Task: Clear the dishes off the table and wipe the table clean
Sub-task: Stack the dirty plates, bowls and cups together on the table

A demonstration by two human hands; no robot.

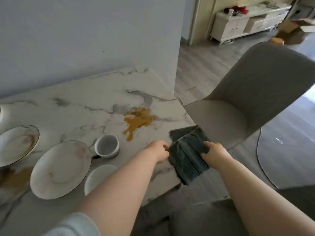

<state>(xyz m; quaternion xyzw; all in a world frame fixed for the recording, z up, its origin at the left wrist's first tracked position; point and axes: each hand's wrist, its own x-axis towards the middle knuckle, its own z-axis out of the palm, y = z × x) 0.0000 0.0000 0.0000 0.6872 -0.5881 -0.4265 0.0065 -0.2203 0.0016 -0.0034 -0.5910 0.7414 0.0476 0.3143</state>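
Left hand (159, 150) and right hand (214, 150) pinching folded dark cloth (188, 155) at marble table (85, 106) corner, readying a pad for the orange spill (138, 120).

A dark folded cloth (188, 155) is lying over the tabletop's (76, 106) right edge; two stained plates (59, 169), a cup (107, 148) and a bowl (98, 178) are sitting near its front edge.

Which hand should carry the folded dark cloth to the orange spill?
Left hand: it grips the folded dark green cloth on the side nearer the orange spill; the right hand is farther.
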